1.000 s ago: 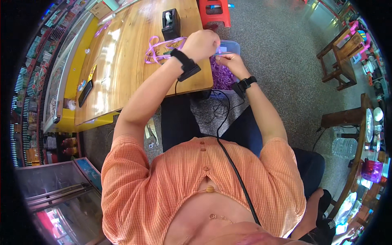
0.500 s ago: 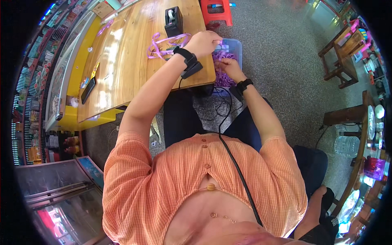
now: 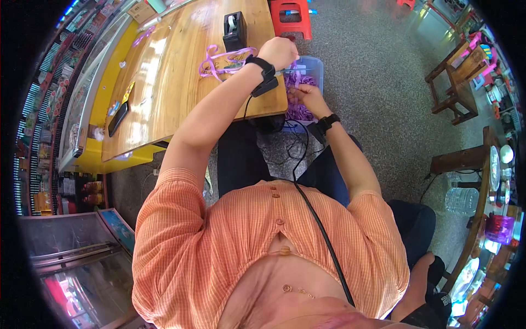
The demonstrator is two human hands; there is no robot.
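Past the table's right corner, a clear plastic bin [image 3: 318,68] holds a heap of purple ribbon pieces [image 3: 298,112]. Over its far end my left hand [image 3: 278,52] is closed in a pinch, with a purple ribbon [image 3: 296,74] hanging from its fingertips. My right hand [image 3: 310,98] sits lower, above the heap, its fingers bent together on the ribbon's lower part; the fingertips are partly hidden. A loose lilac ribbon [image 3: 210,61] lies in loops on the wooden table [image 3: 181,71], left of my left wrist.
A black tape dispenser [image 3: 234,35] stands on the table behind the ribbon loops. The phone [image 3: 118,120] lies near the left edge. A red stool [image 3: 292,22] is beyond the bin. A black cable [image 3: 315,211] runs down my front.
My left hand has risen slightly, away from the right hand, and more of the purple ribbon shows stretched between them. The right hand stays low over the bin.
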